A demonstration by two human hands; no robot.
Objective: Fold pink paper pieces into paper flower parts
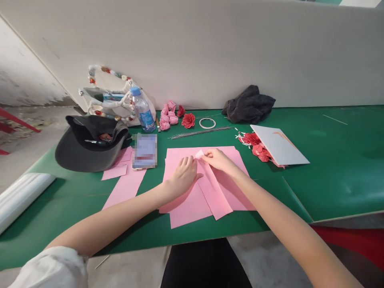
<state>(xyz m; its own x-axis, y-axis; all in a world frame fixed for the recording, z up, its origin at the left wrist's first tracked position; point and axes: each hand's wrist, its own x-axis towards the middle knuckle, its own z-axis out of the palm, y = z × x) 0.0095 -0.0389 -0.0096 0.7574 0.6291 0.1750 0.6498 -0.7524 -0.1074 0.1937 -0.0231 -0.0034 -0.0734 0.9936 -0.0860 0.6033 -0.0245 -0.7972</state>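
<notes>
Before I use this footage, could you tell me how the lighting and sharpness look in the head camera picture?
In the head view, the light is soft, leaving a mild shadow beside the left hand; the right hand and pink paper look reasonably sharp; a pale sheen lies on the green mat; the phone screen is pixelated; wide-angle distortion bends the mat's edges.

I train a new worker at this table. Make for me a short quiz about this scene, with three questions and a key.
1. True or false: the right hand pinches a small pale pink paper piece.
2. What lies against the left edge of the white rectangular card?
A. Red paper flowers
B. A blue-capped plastic bottle
C. A black cloth cap
3. What colour are the flat rectangular paper sheets under the left hand?

Key: 1. True. 2. A. 3. Pink.
</notes>
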